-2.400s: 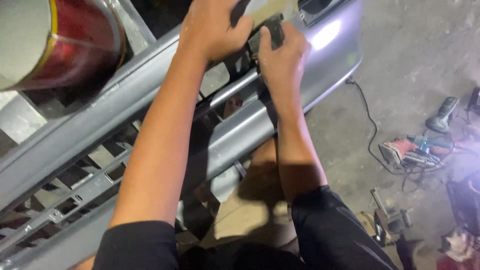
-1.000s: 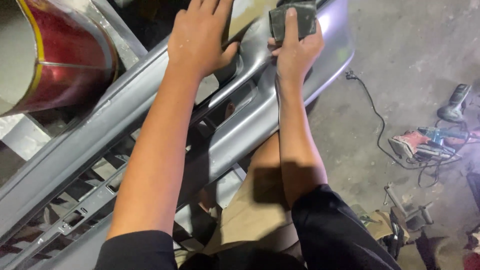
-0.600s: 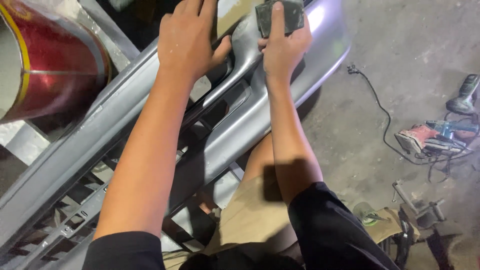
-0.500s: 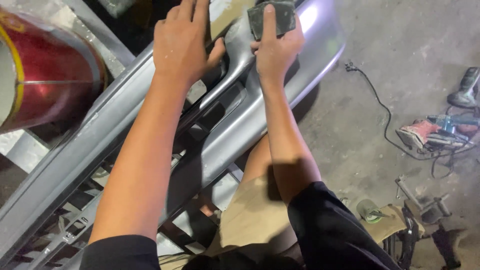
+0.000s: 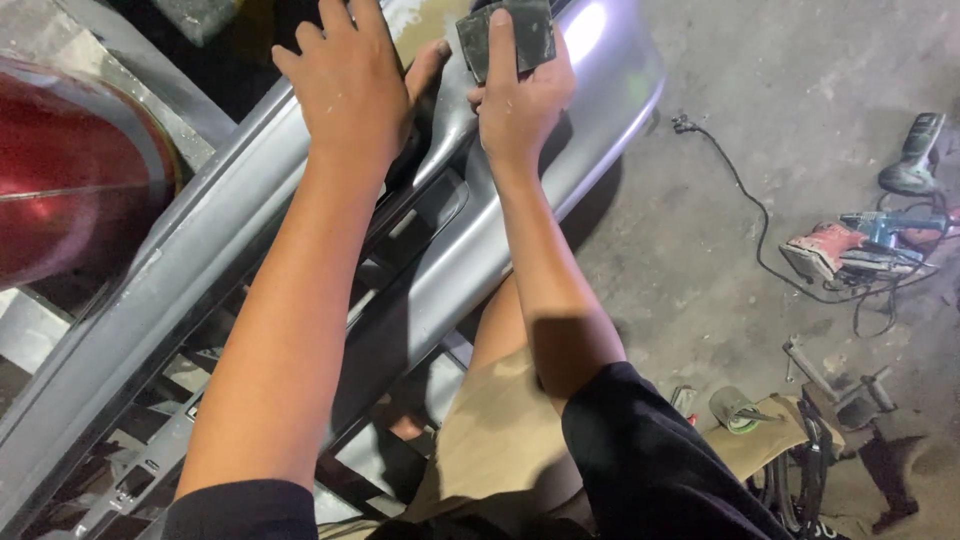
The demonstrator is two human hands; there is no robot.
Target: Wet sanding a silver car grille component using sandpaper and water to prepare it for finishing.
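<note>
**Silver-grey bumper under two hands, sanding pad at its far end**

Dark grey and roughly square, the sanding pad (image 5: 507, 38) lies pressed flat beneath our right hand (image 5: 518, 105), whose fingers curl over its near edge and grip it against the bumper (image 5: 600, 110). Our left hand (image 5: 352, 85) rests just beside it, spread open and flat on the upper lip of the same panel, holding nothing; its thumb reaches toward the pad but we cannot tell whether they touch. The right hand is therefore the nearer to the pad, indeed on it, and the pad sits directly ahead of both hands, at the top of the view.

The bumper's long axis runs diagonally, from lower left to upper right, so that the pad lies near its far, rounded end. A tan patch of filler (image 5: 425, 28) shows on the panel between the two hands. Beyond the left forearm stands a red lamp housing (image 5: 70, 195).

On the concrete floor (image 5: 700, 250), well apart to the right, lie a red power sander (image 5: 835, 250), a black cable (image 5: 745, 210), a second tool (image 5: 912, 155) and a roll of tape (image 5: 737, 408). No container is visible.
</note>
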